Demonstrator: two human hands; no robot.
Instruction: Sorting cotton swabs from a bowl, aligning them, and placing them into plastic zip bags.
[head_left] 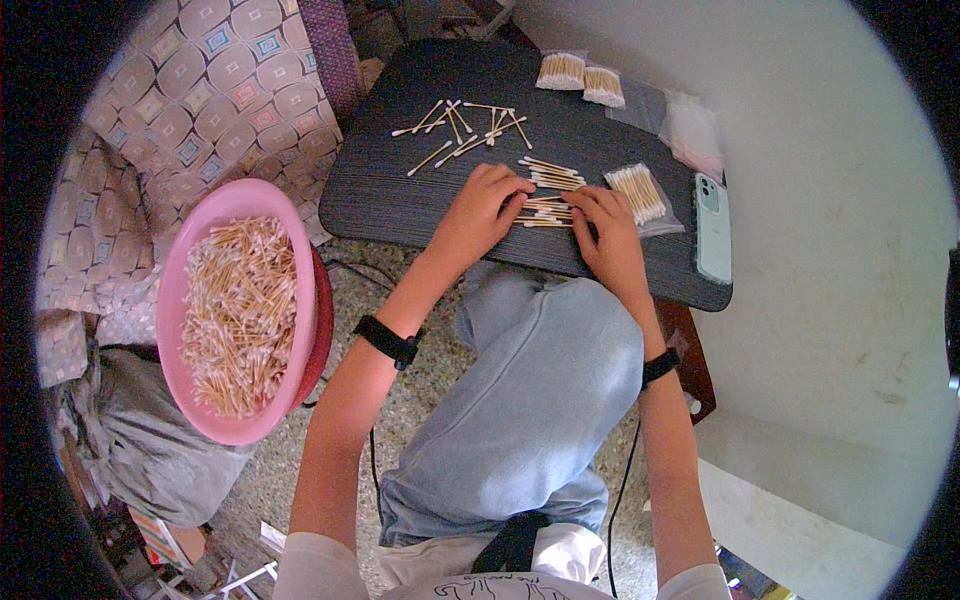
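Wooden cotton swabs (548, 211) lie side by side in a small row on the black table, between my two hands. My left hand (482, 213) is closed, thumb and forefinger bent against the left ends of this row. From the other side my right hand (610, 232) closes its thumb and fingers on the right ends. Just beyond the fingers, a second small group of swabs (555, 172) lies roughly parallel. Loose swabs (465, 128) are scattered farther off to the left. Beside my right hand rests a clear bag of swabs (637, 195). My fingertips partly cover the row.
A pink basin (172, 330) heaped with swabs stands at the left, below table height. Two filled bags (582, 78) and some empty clear bags (690, 130) lie along the far right. A pale green phone (712, 230) sits at the table's right edge, near the wall (830, 220).
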